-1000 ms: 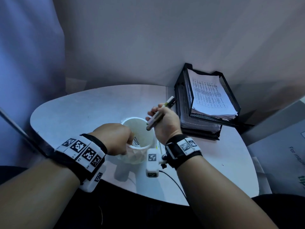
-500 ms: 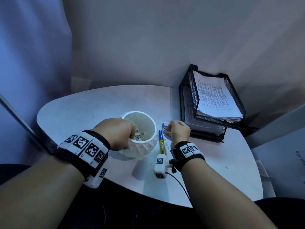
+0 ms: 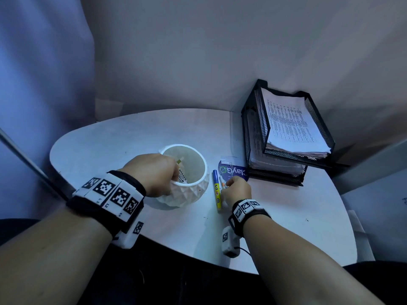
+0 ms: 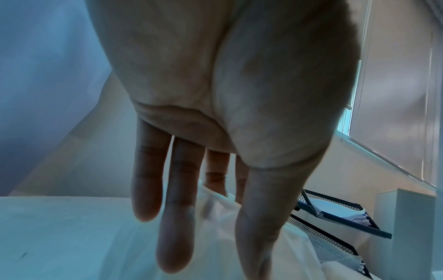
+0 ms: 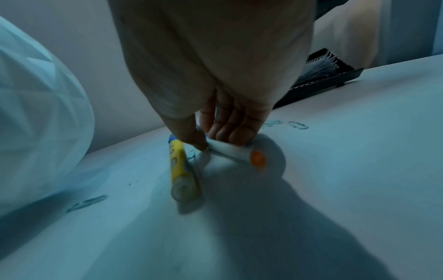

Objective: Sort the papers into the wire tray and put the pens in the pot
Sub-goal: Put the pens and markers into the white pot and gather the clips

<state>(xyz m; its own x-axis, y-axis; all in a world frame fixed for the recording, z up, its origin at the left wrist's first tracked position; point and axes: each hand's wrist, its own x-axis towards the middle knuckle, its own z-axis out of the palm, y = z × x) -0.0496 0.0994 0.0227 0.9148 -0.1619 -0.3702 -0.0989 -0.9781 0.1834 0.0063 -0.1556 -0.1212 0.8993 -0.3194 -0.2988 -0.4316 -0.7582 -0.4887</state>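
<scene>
A white faceted pot (image 3: 189,194) stands mid-table, and my left hand (image 3: 154,172) grips its left rim, fingers (image 4: 177,236) on the outside wall. A marker (image 3: 182,175) leans inside the pot. On the table just right of it lies a blue and yellow marker (image 3: 217,190). Beside that marker my right hand (image 3: 236,190) pinches a white pen with an orange end (image 5: 232,151) between thumb and fingers, the pen still at table level. The black wire tray (image 3: 259,119) at the back right holds stacks of printed papers (image 3: 290,124) on both tiers.
A blue packet of paper clips (image 3: 233,170) lies between the pens and the tray. Loose paper clips (image 5: 298,125) lie scattered on the table around my right hand. The round white table (image 3: 110,146) ends close to my body. Walls close in behind and to the left.
My right hand no longer holds the pen it had above the pot; a marker now stands inside. That hand dropped to the table and took hold of the white pen.
</scene>
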